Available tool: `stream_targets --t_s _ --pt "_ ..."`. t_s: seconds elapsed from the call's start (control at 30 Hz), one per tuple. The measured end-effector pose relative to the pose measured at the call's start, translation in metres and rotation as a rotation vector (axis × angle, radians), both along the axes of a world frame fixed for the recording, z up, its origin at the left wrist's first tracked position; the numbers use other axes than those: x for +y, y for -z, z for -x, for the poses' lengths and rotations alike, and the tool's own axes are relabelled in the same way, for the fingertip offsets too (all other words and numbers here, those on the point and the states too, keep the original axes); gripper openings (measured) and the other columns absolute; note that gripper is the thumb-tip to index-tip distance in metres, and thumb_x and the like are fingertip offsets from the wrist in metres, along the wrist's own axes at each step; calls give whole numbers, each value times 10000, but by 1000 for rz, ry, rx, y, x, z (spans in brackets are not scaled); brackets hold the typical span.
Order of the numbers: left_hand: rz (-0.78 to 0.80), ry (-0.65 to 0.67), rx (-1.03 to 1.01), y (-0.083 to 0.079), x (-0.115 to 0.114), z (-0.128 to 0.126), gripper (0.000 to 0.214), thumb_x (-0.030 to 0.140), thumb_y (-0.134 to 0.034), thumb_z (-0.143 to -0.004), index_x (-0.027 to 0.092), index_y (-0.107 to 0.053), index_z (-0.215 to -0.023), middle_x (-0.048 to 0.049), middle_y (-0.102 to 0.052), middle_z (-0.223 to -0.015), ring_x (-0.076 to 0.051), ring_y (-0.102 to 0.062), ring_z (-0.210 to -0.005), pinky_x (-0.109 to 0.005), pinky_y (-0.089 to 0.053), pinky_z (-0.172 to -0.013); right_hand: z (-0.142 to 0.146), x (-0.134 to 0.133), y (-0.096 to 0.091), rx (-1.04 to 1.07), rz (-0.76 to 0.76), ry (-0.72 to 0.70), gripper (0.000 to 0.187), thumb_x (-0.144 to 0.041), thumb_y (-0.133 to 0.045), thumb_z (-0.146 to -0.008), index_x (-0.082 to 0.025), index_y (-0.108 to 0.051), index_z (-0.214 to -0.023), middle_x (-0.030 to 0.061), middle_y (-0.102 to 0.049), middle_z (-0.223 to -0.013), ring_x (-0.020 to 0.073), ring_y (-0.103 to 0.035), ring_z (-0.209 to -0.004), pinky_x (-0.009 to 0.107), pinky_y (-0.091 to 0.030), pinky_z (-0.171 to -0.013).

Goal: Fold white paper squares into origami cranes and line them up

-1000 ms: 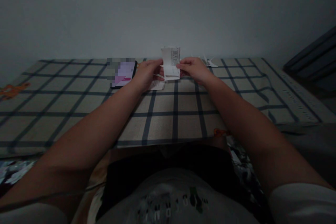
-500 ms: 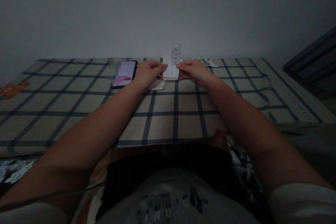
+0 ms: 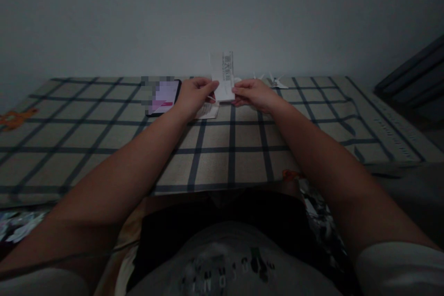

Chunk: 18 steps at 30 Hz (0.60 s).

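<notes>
The tabletop (image 3: 211,166) is spread with a beige cloth crossed by dark blue lines, and its far edge runs along a pale wall (image 3: 222,14). Near the middle of that far edge, a folded white paper (image 3: 222,74) is held upright, its top showing against the wall. Dark print runs down the right part of the side facing the person; the left part looks plain. The left hand (image 3: 196,95) grasps the paper low on its left edge, thumb in front. The right hand (image 3: 255,93) pinches it low on its right edge between thumb and fingers. Whether the paper's bottom edge touches the tabletop, I cannot tell.

Just beneath the left hand lies a printed sheet (image 3: 208,111), partly covered by that hand. Left of it, toward the far left corner, lies a phone (image 3: 165,95) with its pinkish screen lit and facing up. Right of the paper, close to the far edge, sit pointed white folded pieces (image 3: 278,82). An orange shape (image 3: 16,119) shows at the tabletop's left edge, and another orange patch (image 3: 290,175) at the front edge.
</notes>
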<state>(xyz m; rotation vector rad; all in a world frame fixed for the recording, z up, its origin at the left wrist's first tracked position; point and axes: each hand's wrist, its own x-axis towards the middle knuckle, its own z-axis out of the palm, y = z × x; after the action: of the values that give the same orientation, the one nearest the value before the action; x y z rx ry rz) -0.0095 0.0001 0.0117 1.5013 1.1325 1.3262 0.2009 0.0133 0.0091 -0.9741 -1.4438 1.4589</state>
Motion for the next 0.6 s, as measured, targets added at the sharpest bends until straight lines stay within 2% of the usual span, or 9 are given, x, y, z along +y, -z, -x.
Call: stream_targets --t_s 0.17,0.37,0.5,0.6 --pt "16 -8 39 1 1 0 229 291 -748 -919 169 -658 -749 -12 -653 -689 -103 -612 -596 -225 -555 -621 1 2 0 -38 -61 76 243 -48 -680 -988 -166 -710 -778 -30 -702 -667 54 -619 -529 145 -550 -525" --pt "-2 1 -2 1 2 1 222 284 -725 -909 182 -638 -731 4 -631 -666 -90 -578 -585 -198 -543 -595 -1 2 2 -27 -29 -40 170 -76 -681 -1003 -158 -768 -883 -7 -753 -710 74 -684 -571 163 -590 -568" --pt "1 6 -17 1 3 1 224 283 -723 -899 183 -633 -719 -4 -632 -659 -97 -592 -587 -206 -549 -590 -1 2 2 -41 -81 18 226 -37 -668 -993 -157 -719 -808 -26 -708 -647 59 -630 -519 155 -537 -525" --pt "0 -6 -20 3 5 2 211 309 -719 -904 190 -644 -745 -12 -658 -695 -104 -609 -612 -213 -561 -604 -2 3 3 -40 -96 10 159 -66 -680 -998 -156 -731 -877 -29 -702 -661 65 -633 -547 164 -544 -560"
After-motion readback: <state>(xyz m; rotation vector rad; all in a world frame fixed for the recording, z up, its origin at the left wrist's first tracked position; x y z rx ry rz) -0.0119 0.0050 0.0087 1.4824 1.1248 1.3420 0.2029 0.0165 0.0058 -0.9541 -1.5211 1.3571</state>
